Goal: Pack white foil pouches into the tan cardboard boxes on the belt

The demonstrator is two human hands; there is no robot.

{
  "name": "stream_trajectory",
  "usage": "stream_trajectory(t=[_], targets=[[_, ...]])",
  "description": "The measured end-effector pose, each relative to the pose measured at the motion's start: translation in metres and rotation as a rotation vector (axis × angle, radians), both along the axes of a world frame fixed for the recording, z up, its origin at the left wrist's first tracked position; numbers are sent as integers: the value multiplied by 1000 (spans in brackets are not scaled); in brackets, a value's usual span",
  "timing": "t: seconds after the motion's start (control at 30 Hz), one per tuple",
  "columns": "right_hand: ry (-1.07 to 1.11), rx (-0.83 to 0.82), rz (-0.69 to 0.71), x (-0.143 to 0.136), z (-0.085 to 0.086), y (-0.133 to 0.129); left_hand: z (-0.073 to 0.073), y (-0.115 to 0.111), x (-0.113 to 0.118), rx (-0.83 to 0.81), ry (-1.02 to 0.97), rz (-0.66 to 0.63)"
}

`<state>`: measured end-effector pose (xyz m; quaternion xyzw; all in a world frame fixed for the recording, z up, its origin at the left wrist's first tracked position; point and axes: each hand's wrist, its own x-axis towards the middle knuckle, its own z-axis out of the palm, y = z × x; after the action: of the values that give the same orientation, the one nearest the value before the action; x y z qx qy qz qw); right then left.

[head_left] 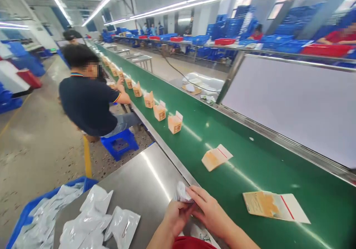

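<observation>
Both hands meet at the bottom centre, over the near edge of the steel table [133, 178]. My left hand [175, 217] is closed around the lower part of a crinkled silvery-white packet [182, 192]. From the right, my right hand [207, 210] grips the same packet, its fingers over the packet's side. More silvery packets [89, 219] lie in a pile on the table to the left. On the green belt ahead are a flat carton [215, 157] and a second flat carton [274, 205], each with a red strip.
Opened cartons [175, 123] stand in a row along the green conveyor belt [191, 145]. A blue bin [26, 213] of packets sits at lower left. A seated person [86, 97] reaches toward the belt. A pale panel [292, 104] borders the belt's far side.
</observation>
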<state>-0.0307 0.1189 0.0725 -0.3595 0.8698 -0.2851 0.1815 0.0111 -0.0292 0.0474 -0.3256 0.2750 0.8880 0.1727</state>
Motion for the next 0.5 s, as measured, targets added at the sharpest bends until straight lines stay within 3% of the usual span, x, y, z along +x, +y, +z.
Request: stream_trajectory(t=[0.1,0.2,0.27,0.3,0.33,0.4,0.47,0.5], targets=[[61,17,-42,-9,6,39,10,25,-11,149,85,-239],[249,-78,-102,-19,26,76,22,36,-27,198,249,-546],[453,-169,-266,-28,41,97,24,40,-47,237,378,-667],[562,-203,-388,-35,47,106,21,43,-60,172,405,-681],[662,-220,-508,-42,50,114,14,48,-74,33,414,-666],[792,-184,-676,-60,48,125,-5,65,-101,-495,380,-490],[717,-26,-685,-80,36,128,-28,90,-124,-974,508,-411],[599,79,-640,-89,27,127,-38,104,-132,-1079,579,-411]])
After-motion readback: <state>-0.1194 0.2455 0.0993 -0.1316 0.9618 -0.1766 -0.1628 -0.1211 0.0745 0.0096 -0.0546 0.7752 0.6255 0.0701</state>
